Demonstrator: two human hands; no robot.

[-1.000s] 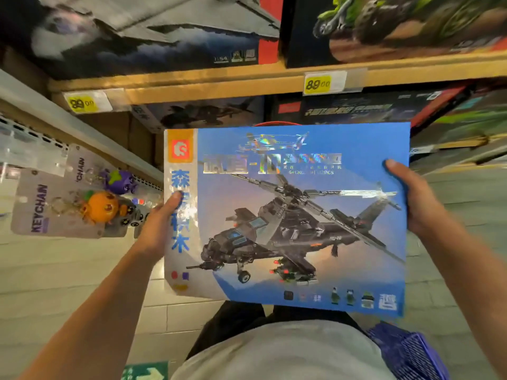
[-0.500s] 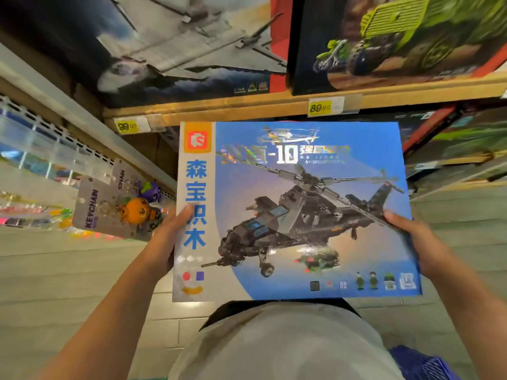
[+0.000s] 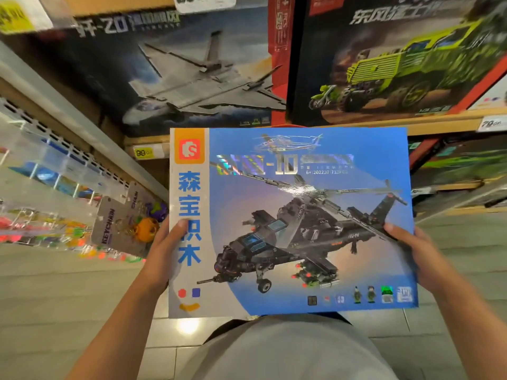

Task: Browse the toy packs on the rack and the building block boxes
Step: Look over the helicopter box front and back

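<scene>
A wooden shelf (image 3: 370, 127) is seen across the top, with a dark jet box (image 3: 175, 72) stood beside a green truck box (image 3: 397, 58) on it. Below and in front of these, a blue helicopter box (image 3: 301, 215) is held face-up over the tiled floor (image 3: 55, 297). Its left edge is gripped by the left hand (image 3: 164, 256), thumb laid on the front; its right edge is gripped by the right hand (image 3: 417, 256), thumb likewise on top, the other fingers being hidden behind. A keychain pack (image 3: 123, 223) is hung on the rack at left, just beside the left hand.
</scene>
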